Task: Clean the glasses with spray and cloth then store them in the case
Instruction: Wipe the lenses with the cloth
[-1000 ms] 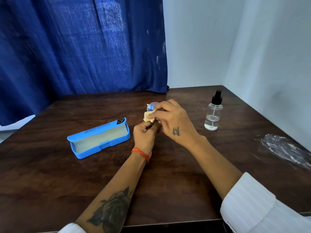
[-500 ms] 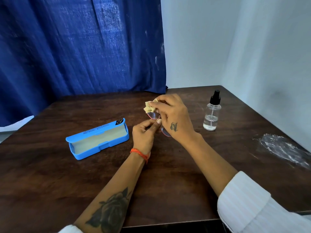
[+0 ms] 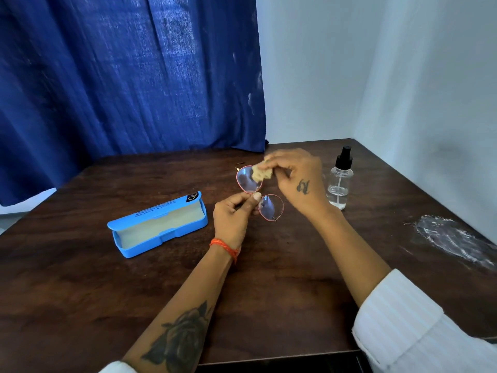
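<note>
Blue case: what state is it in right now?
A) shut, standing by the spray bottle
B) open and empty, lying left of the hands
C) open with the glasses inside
B: the blue case lies open, only its pale lining showing; the left hand holds the glasses.

red-rimmed glasses (image 3: 260,193) held aloft — cloth (image 3: 261,173) on lens.

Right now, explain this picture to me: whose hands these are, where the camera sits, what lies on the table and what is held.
There is no machine here: a person wears a camera on the head, looking down at their own hands. The left hand pinches the glasses at the bridge. The right hand holds a crumpled cloth against one lens. On the wooden table lie an open blue case to the left and a spray bottle standing upright to the right.
</note>
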